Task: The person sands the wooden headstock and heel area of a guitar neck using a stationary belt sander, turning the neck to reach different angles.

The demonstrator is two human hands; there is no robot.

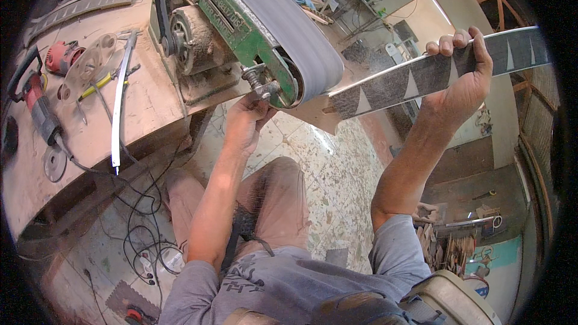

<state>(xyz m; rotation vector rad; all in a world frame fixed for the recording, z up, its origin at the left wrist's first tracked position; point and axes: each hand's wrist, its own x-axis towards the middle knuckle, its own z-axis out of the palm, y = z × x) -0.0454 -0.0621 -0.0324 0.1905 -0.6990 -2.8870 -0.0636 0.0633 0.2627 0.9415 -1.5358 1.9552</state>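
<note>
Strip, long, dark, white-triangled, fills our curled right grip beyond the bench's edge, seemingly for steadiness; our left grip's hold we cannot tell.

a mottled tiled floor spreads beside a dusty workbench.

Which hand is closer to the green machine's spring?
The left hand, just below the spring in the picture; the right hand is far to its right, on the dark board.

Right hand around a dark, triangle-inlaid board beside a green belt sander
</note>
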